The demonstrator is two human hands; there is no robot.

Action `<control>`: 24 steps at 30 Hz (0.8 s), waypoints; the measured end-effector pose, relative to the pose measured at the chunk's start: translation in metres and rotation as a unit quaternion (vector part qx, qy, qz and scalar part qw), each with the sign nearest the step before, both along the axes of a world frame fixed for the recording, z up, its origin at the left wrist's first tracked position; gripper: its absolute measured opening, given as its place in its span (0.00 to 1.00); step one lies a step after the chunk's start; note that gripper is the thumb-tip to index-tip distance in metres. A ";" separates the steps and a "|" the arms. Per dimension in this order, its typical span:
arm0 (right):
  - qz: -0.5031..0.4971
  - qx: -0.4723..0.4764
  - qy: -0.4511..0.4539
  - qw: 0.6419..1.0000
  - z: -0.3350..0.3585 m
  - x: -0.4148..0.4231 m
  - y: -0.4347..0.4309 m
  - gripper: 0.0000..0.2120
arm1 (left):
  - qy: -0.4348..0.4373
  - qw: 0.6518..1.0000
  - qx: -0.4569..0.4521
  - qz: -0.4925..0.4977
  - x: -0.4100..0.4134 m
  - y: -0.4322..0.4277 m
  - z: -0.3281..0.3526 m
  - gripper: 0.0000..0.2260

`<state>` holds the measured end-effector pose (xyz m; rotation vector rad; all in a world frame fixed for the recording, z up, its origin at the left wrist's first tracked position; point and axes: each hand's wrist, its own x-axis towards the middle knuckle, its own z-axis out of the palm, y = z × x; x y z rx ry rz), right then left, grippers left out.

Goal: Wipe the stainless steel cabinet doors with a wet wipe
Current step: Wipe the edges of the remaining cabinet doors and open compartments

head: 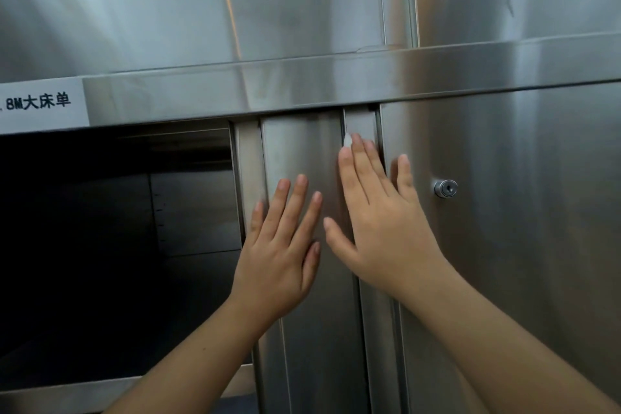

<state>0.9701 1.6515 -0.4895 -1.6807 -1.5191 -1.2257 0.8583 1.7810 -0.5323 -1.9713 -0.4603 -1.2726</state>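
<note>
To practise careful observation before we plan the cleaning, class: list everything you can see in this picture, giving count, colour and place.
cabinet doors: at least two, silver steel, centre and right
lock: one, silver, on the right-hand door
rail: one, silver, runs across above the doors
label: one, white with black print, on the left end of the rail
upper panels: at least two, silver, above the rail
open compartment: one, dark inside, lower left
wet wipe: one, white, only a corner shows past the right fingertips
left hand: one, flat on the centre door
right hand: one, fingers straight, pressing the wipe against the door edge
</note>
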 end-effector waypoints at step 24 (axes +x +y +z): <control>-0.060 0.018 -0.021 0.998 0.031 -0.003 0.008 0.36 | 0.001 1.000 0.009 0.007 0.002 0.003 -0.001 0.26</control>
